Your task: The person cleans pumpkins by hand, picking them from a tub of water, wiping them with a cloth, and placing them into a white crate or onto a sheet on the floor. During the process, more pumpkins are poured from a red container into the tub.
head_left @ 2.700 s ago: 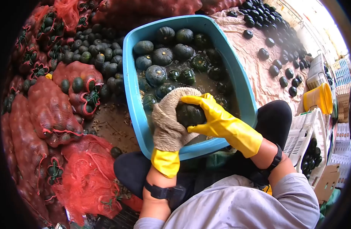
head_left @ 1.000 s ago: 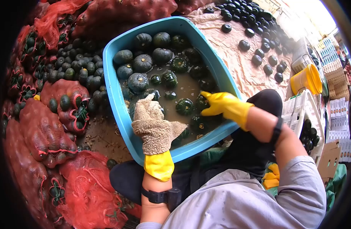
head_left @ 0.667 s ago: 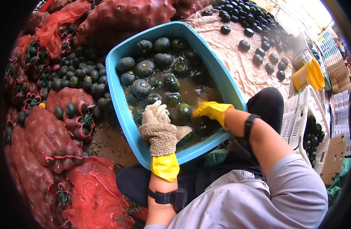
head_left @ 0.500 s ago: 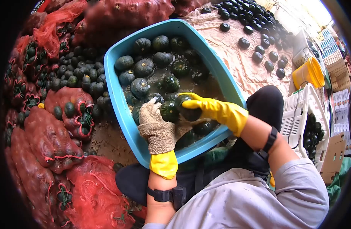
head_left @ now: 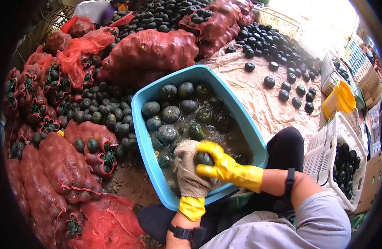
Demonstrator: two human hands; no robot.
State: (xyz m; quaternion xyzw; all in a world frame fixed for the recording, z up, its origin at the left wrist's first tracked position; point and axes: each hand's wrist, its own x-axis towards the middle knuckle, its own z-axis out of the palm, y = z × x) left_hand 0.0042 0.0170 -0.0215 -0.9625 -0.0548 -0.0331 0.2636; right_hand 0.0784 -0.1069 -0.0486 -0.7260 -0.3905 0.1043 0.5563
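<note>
Yellow-gloved right hand still grips the squash, mitted left hand now wrapping it.

Tub: far half packed with floating squashes, open water along right wall; net sacks crowd its left, crate its right.

- The dirt floor carried the lot, with scraps strewn beside the tub.
- A blue tub sat squarely on it.
- Red mesh sacks lay heaped left and behind.
- Loose dark squashes were piled between the sacks.
- A tan sheet was spread to the right, with scattered squashes on it.
- A white crate and a yellow bucket sat at the sheet's edge.
</note>
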